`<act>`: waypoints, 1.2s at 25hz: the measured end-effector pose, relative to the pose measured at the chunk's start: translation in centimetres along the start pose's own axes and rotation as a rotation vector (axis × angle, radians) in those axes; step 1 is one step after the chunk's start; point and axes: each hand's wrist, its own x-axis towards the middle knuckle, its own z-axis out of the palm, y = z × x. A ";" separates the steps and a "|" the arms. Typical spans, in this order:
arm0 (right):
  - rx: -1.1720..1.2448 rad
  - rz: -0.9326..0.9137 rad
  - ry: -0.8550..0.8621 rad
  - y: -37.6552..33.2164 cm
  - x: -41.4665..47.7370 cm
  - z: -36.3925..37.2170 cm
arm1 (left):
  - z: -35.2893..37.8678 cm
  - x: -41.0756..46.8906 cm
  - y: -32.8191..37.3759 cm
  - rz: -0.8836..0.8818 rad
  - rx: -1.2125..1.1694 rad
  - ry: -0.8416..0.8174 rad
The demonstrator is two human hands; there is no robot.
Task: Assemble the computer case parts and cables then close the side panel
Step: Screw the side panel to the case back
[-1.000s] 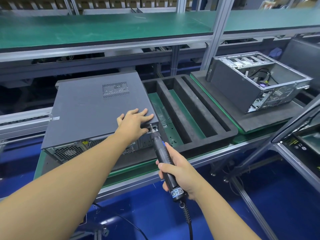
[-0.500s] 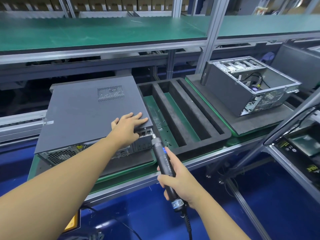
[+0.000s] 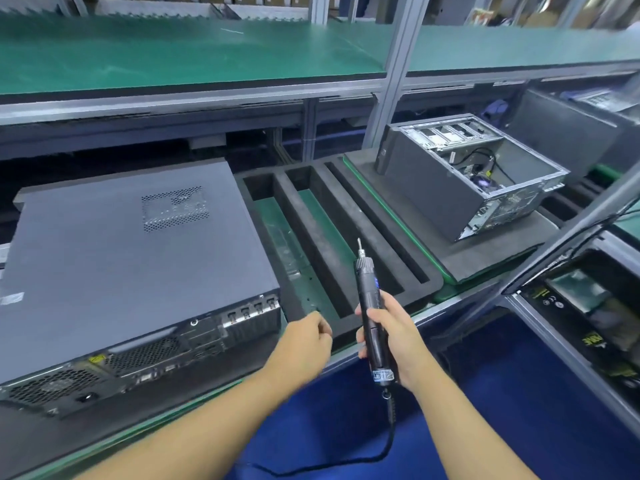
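A dark grey computer case [image 3: 114, 258] lies flat on the left of the bench, its side panel closed on top and its rear ports facing me. My left hand [image 3: 304, 341] hovers off the case's near right corner with fingers loosely curled, holding nothing that I can see. My right hand [image 3: 388, 334] grips a black electric screwdriver [image 3: 369, 303] upright, bit pointing up, clear of the case. Its cord hangs down below the hand.
A black foam tray [image 3: 332, 244] with long slots sits right of the case. A second case [image 3: 464, 178] lies open on a foam pad at the right, cables inside. A green shelf [image 3: 194, 53] runs above, with aluminium posts [image 3: 394, 74]. Another station's frame crosses at the far right.
My left hand lifted off the side panel and drew back toward me. The screwdriver came away from the case's rear corner and now stands upright to the right.
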 end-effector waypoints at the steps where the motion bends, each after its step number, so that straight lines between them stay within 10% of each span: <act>1: -0.011 0.010 -0.018 -0.1 0.9 0.0 | 1.2 0.7 -0.3 -0.072 -0.022 -0.031; 17: -0.107 0.225 -0.273 1.2 18.5 -6.7 | 6.3 24.1 -2.7 -0.546 -0.265 0.480; 30: -0.056 0.236 -0.388 1.3 19.8 -8.0 | 3.8 33.6 -6.3 -0.551 0.506 0.374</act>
